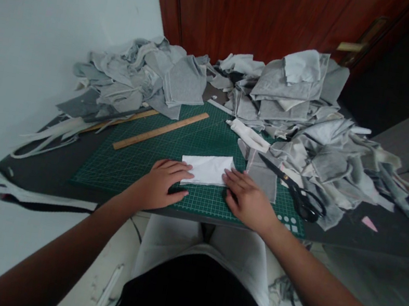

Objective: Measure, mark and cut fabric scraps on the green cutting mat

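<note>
A white piece of cloth (207, 169), roughly rectangular, lies flat on the green cutting mat (146, 169). My left hand (165, 183) rests with its fingertips on the cloth's left end, fingers stretched out and thumb apart. On the right end lie the fingers of my right hand (248, 197), also extended. Just beyond the right hand is a grey cloth piece (263, 176), with the blades of black-handled scissors (305, 200) across it. A wooden ruler (161, 131) lies slanted on the mat, ahead of my left hand.
Heaps of grey fabric scraps cover the table's back left (136, 69) and right (319, 152). A rolled white cloth (249, 134) sits at the mat's far right. White strips (49, 133) lie at left. A wall (57, 43) and a wooden door (253, 14) border the table.
</note>
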A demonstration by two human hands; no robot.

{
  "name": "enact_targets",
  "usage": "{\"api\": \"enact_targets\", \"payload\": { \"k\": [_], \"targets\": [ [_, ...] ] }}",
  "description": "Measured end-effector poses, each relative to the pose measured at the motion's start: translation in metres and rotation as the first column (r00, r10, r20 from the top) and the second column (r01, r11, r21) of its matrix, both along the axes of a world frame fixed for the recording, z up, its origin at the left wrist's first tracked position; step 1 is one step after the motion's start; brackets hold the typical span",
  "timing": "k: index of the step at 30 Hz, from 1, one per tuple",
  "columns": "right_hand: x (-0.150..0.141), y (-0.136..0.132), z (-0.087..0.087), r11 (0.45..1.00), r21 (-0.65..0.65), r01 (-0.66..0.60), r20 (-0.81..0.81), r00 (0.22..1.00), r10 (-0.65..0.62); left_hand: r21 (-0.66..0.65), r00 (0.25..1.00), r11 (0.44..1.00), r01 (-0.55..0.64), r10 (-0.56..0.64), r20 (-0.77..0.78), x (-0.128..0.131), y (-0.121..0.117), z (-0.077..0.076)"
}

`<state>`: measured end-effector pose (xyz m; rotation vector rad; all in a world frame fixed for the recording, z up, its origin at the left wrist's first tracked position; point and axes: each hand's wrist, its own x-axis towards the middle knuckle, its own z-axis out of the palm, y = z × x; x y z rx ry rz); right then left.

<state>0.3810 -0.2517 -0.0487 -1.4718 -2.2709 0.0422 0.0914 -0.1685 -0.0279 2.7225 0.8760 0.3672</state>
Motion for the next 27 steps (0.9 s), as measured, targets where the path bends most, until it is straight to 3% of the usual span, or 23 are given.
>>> {"api": "enact_targets", "payload": {
  "k": [3, 7, 10, 14, 18, 23, 27],
  "targets": [
    [-0.017, -0.014, 0.004, 0.998, 0.023, 0.060, 0.009, 0.998, -0.061, 0.002, 0.999, 1.000, -0.028, 0.028, -0.020, -0.002, -0.017, 0.000],
    [-0.053, -0.026, 0.005, 0.992, -0.019, -0.124, -0.009, 0.992, 0.124, -0.005, 1.000, 1.000, 0.002, -0.002, -0.020, -0.004, -0.040, 0.002],
    [-0.071, -0.032, -0.003, 0.987, -0.006, -0.160, 0.031, 0.987, 0.160, -0.011, 1.000, 1.000, 0.001, -0.002, -0.003, -0.010, -0.051, 0.003],
    [-0.073, -0.038, -0.014, 0.987, 0.069, -0.146, 0.081, 0.987, 0.140, 0.018, 1.000, 1.000, -0.007, 0.007, -0.009, -0.022, -0.057, 0.001],
    [-0.067, -0.043, -0.019, 0.960, 0.179, -0.217, 0.064, 0.976, 0.209, 0.039, 1.000, 0.999, 0.001, -0.001, -0.006, -0.028, -0.062, -0.003],
    [-0.061, -0.047, -0.019, 0.935, 0.244, -0.258, -0.098, 0.952, 0.289, 0.005, 0.998, 1.000, 0.028, -0.029, 0.054, -0.028, -0.069, -0.005],
    [-0.061, -0.046, -0.012, 0.980, 0.139, -0.143, -0.334, 0.925, 0.182, -0.067, 0.987, 0.994, 0.083, -0.073, 0.143, -0.024, -0.063, -0.002]
  ]
}}
